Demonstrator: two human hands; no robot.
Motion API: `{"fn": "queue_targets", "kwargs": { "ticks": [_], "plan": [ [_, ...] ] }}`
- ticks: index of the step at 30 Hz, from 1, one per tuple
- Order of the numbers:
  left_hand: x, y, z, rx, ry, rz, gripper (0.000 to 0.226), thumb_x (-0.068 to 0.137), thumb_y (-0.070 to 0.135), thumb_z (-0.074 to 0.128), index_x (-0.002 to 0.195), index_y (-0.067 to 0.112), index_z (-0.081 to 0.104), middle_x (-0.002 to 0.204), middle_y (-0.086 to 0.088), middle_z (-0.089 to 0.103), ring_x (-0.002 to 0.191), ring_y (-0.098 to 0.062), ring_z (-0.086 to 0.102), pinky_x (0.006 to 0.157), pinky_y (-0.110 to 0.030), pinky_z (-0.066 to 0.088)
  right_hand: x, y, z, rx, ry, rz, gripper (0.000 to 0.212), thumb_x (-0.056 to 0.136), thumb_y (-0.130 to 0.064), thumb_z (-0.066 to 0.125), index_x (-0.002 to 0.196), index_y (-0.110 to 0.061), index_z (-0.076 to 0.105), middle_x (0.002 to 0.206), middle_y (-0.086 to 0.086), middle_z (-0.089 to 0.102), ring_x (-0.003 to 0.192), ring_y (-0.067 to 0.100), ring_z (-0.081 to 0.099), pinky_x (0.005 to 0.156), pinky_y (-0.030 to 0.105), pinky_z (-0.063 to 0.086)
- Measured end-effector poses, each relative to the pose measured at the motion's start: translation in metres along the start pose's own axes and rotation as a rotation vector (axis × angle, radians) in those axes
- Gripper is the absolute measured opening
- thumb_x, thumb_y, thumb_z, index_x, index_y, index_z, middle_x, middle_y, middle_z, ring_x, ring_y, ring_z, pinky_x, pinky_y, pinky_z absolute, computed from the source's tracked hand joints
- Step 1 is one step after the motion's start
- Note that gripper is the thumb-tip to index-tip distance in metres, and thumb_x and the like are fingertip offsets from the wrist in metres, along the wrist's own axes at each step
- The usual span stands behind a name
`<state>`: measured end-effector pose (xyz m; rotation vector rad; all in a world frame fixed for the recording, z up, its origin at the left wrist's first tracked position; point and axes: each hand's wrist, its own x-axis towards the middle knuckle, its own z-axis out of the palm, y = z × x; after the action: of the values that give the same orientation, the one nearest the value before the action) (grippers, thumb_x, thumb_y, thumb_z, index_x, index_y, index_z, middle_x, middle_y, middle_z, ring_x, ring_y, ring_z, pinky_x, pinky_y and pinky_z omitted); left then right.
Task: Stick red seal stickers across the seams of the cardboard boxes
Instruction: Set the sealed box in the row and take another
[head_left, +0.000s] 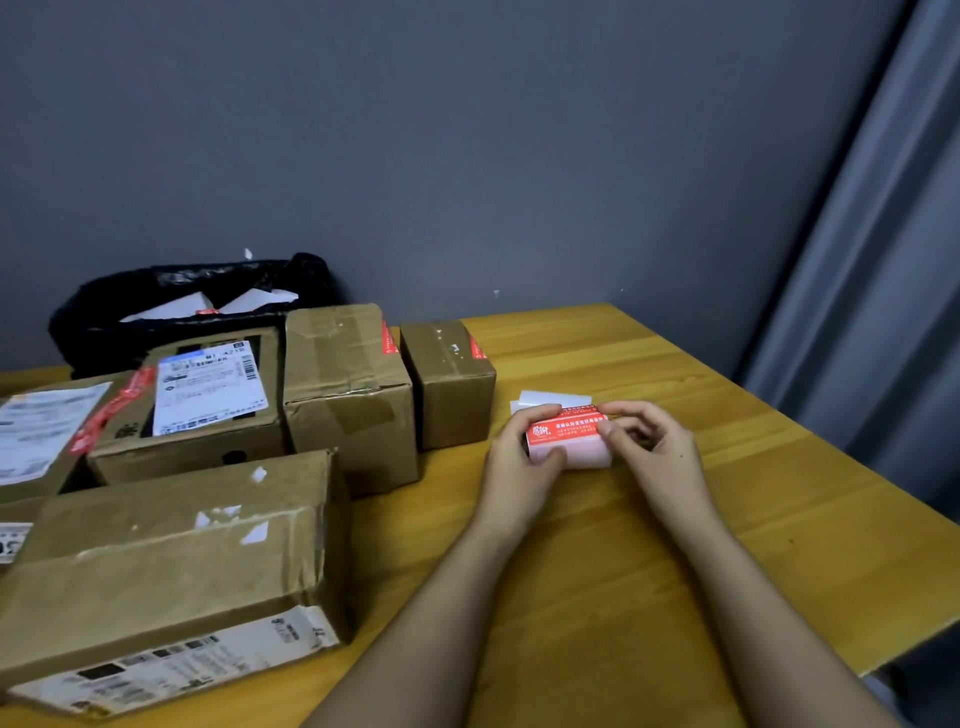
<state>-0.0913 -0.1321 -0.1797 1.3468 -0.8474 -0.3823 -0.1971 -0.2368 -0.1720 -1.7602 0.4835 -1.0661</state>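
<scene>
A thick stack of red seal stickers (569, 436) with white print lies between my hands on the wooden table (649, 571). My left hand (519, 467) grips the stack's left end. My right hand (649, 441) pinches the top sticker at its right edge. Several cardboard boxes stand to the left: a small box (449, 384) and a taller box (348, 384), each with a red seal at its far top edge, a labelled box (202, 410) with a red seal on its left, and a large box (171, 561) nearest me.
White backing strips (550, 400) lie just behind the stack. A black plastic bag (182, 301) holding white scraps sits at the back left against the grey wall. A grey curtain (883, 312) hangs at the right, past the table's edge.
</scene>
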Motion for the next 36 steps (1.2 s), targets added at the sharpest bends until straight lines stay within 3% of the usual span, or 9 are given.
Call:
{"fn": "queue_targets", "kwargs": {
  "ticks": [5, 13, 17, 20, 25, 29, 36],
  "plan": [
    [-0.0014, 0.0018, -0.0017, -0.02, -0.007, -0.009, 0.049, 0.077, -0.019, 0.053, 0.112, 0.015, 0.059, 0.111, 0.001, 0.059, 0.098, -0.005, 0.056, 0.084, -0.009, 0.045, 0.0004, 0.0018, -0.0023, -0.037, -0.038, 0.007, 0.021, 0.087, -0.003, 0.065, 0.106, -0.012, 0.068, 0.073, 0.001, 0.067, 0.071, -0.001, 0.061, 0.071, 0.011, 0.046],
    [-0.0027, 0.0014, -0.0026, -0.051, -0.021, -0.004, 0.051, 0.076, -0.021, 0.052, 0.112, 0.015, 0.058, 0.113, -0.001, 0.059, 0.096, 0.0, 0.057, 0.082, -0.008, 0.044, -0.0012, -0.0015, -0.0029, -0.021, -0.028, 0.019, 0.017, 0.086, -0.001, 0.066, 0.091, -0.017, 0.069, 0.079, 0.005, 0.069, 0.074, 0.002, 0.063, 0.072, 0.014, 0.049],
    [-0.0021, 0.0019, -0.0042, -0.093, -0.038, -0.015, 0.053, 0.076, -0.023, 0.052, 0.115, 0.014, 0.055, 0.113, 0.0, 0.057, 0.094, -0.002, 0.058, 0.077, -0.009, 0.045, -0.0019, -0.0036, -0.0035, 0.014, -0.051, 0.034, 0.022, 0.087, 0.0, 0.065, 0.105, -0.013, 0.067, 0.086, 0.001, 0.072, 0.079, 0.0, 0.066, 0.074, 0.012, 0.049],
    [-0.0017, 0.0017, -0.004, -0.113, -0.038, -0.044, 0.053, 0.077, -0.022, 0.052, 0.116, 0.014, 0.055, 0.114, -0.002, 0.058, 0.091, 0.001, 0.059, 0.075, -0.009, 0.045, -0.0033, -0.0047, -0.0039, 0.043, -0.04, 0.045, 0.021, 0.086, 0.0, 0.065, 0.104, -0.01, 0.069, 0.093, -0.002, 0.073, 0.083, 0.0, 0.067, 0.074, 0.012, 0.05],
    [-0.0016, -0.0005, -0.0017, -0.043, -0.03, -0.036, 0.05, 0.078, -0.019, 0.056, 0.115, 0.016, 0.056, 0.115, -0.004, 0.058, 0.099, -0.012, 0.057, 0.081, -0.009, 0.045, -0.0028, -0.004, -0.0049, 0.045, -0.031, 0.039, 0.021, 0.086, 0.002, 0.065, 0.093, -0.018, 0.069, 0.077, -0.006, 0.073, 0.076, 0.001, 0.066, 0.069, 0.012, 0.049],
    [-0.0018, 0.0, -0.0017, -0.022, -0.029, -0.04, 0.049, 0.079, -0.018, 0.057, 0.118, 0.01, 0.057, 0.114, -0.003, 0.059, 0.098, -0.01, 0.057, 0.081, -0.008, 0.045, -0.0042, -0.0053, -0.0025, -0.002, -0.04, -0.011, 0.025, 0.088, 0.003, 0.063, 0.093, -0.022, 0.065, 0.08, 0.004, 0.069, 0.072, 0.001, 0.061, 0.068, 0.012, 0.048],
    [-0.001, 0.0007, -0.002, 0.002, -0.016, -0.053, 0.049, 0.079, -0.016, 0.058, 0.122, 0.008, 0.057, 0.114, -0.001, 0.057, 0.099, -0.011, 0.056, 0.078, -0.006, 0.045, -0.0062, -0.0054, -0.0003, -0.256, 0.036, -0.132, 0.031, 0.086, -0.002, 0.067, 0.093, -0.033, 0.065, 0.099, -0.002, 0.062, 0.077, 0.0, 0.058, 0.073, 0.008, 0.045]
  ]
}}
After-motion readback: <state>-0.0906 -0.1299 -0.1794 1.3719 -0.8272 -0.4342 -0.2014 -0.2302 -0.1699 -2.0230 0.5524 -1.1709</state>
